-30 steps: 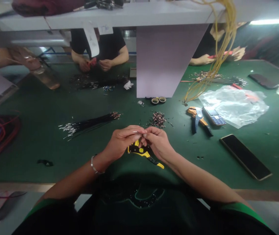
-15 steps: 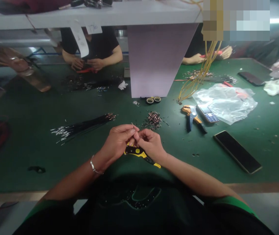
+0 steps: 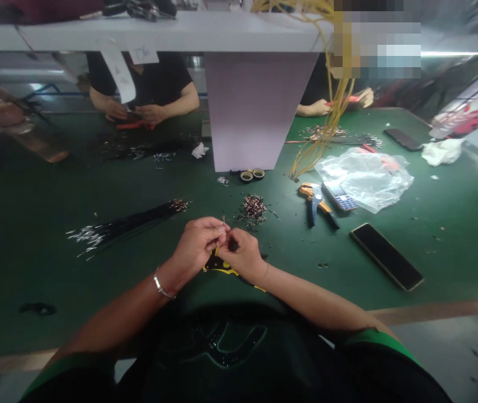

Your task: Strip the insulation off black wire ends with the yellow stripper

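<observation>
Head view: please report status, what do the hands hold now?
Left hand pinching small metal piece. Right hand beside it. Wire stripper under both hands.

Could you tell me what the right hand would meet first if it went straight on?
The right hand would most likely meet the left hand first, just ahead of it, though depth is hard to judge.

The left hand (image 3: pixel 199 244) and right hand (image 3: pixel 243 256) are held close together, curled, with the left forearm (image 3: pixel 117 313) and right forearm (image 3: pixel 306 299) angled inward.
</observation>
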Action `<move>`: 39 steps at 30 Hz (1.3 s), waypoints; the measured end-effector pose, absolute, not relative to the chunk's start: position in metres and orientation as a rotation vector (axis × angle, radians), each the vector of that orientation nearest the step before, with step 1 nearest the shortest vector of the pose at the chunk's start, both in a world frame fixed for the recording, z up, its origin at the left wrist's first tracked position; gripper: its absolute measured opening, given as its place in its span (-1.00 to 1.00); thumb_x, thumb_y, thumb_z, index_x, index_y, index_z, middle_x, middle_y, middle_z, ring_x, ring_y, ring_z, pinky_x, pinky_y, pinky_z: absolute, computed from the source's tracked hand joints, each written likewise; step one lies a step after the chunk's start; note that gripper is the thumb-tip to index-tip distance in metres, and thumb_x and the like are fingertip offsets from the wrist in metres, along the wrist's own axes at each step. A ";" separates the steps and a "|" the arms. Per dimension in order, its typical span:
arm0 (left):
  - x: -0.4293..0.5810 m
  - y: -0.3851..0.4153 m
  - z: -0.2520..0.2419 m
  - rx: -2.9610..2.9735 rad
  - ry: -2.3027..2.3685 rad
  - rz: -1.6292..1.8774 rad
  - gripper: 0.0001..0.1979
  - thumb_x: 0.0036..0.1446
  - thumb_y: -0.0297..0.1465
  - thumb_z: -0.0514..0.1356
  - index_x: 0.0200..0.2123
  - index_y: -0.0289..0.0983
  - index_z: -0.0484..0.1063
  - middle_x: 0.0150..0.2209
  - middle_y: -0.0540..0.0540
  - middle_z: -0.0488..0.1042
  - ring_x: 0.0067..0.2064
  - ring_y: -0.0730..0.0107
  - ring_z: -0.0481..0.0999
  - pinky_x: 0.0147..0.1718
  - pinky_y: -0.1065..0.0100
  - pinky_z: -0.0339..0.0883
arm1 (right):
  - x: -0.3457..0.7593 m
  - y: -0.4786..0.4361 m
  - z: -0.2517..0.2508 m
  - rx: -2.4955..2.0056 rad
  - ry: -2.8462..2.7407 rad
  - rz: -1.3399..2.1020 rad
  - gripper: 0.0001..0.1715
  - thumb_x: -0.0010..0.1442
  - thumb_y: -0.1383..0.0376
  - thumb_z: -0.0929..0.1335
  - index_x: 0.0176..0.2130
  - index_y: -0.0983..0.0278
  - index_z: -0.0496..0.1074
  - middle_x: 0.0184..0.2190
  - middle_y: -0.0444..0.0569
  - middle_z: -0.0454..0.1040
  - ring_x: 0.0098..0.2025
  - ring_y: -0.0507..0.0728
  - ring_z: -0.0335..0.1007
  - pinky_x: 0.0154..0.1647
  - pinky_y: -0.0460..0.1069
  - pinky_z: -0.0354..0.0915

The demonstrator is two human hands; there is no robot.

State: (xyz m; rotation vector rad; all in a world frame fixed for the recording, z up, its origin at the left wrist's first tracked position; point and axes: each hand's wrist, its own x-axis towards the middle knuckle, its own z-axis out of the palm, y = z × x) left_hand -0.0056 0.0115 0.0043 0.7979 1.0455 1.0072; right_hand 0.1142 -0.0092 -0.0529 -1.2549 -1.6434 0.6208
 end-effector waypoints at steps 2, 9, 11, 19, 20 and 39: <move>-0.006 0.013 0.002 0.787 1.071 0.998 -0.93 -0.20 -0.50 0.30 -0.54 -0.39 0.51 -0.68 -0.03 0.37 -0.66 0.64 0.20 -0.68 0.52 -0.10 | 0.113 -0.007 -0.057 -1.266 -1.676 0.582 -0.78 -0.06 0.36 0.33 -0.57 0.18 0.15 -0.63 -0.18 0.30 -0.55 0.04 0.23 -0.41 -0.05 0.27; -0.010 0.017 -0.006 0.756 1.084 0.945 -0.91 -0.19 -0.49 0.32 -0.53 -0.40 0.50 -0.67 -0.02 0.36 -0.63 0.64 0.25 -0.66 0.55 0.00 | 0.114 0.000 -0.067 -1.201 -1.784 0.453 -0.83 -0.02 0.38 0.29 -0.53 0.18 0.17 -0.60 -0.14 0.33 -0.52 0.07 0.29 -0.41 -0.05 0.27; -0.010 0.018 -0.009 0.732 1.098 0.939 -0.91 -0.19 -0.50 0.33 -0.53 -0.40 0.50 -0.64 -0.03 0.37 -0.62 0.63 0.27 -0.66 0.56 0.02 | 0.114 0.000 -0.068 -1.197 -1.818 0.416 -0.83 0.00 0.37 0.29 -0.52 0.18 0.17 -0.59 -0.13 0.34 -0.51 0.07 0.30 -0.41 -0.04 0.27; -0.010 0.017 -0.017 0.736 1.145 0.947 -0.94 -0.19 -0.54 0.31 -0.55 -0.40 0.49 -0.66 -0.01 0.34 -0.66 0.68 0.20 -0.70 0.58 -0.06 | 0.125 0.011 -0.066 -1.276 -1.842 0.362 -0.82 -0.05 0.38 0.30 -0.56 0.19 0.18 -0.61 -0.13 0.33 -0.50 0.08 0.27 -0.42 -0.03 0.24; -0.011 0.016 -0.019 0.738 1.154 0.938 -0.94 -0.19 -0.54 0.31 -0.54 -0.41 0.49 -0.67 -0.01 0.33 -0.67 0.69 0.18 -0.71 0.58 -0.10 | 0.132 0.016 -0.062 -1.342 -1.774 0.366 -0.81 -0.06 0.38 0.30 -0.58 0.19 0.18 -0.62 -0.14 0.32 -0.52 0.07 0.25 -0.44 -0.04 0.22; -0.031 0.028 -0.011 0.594 0.905 1.077 -0.93 0.05 -0.53 0.29 -0.34 -0.41 0.53 -0.36 -0.18 0.55 -0.41 0.54 0.49 -0.59 0.56 0.16 | 0.173 0.042 -0.059 -1.452 -1.444 0.645 -0.80 0.04 0.26 0.36 -0.34 0.26 0.58 -0.41 -0.03 0.57 -0.37 0.14 0.46 -0.27 0.03 0.34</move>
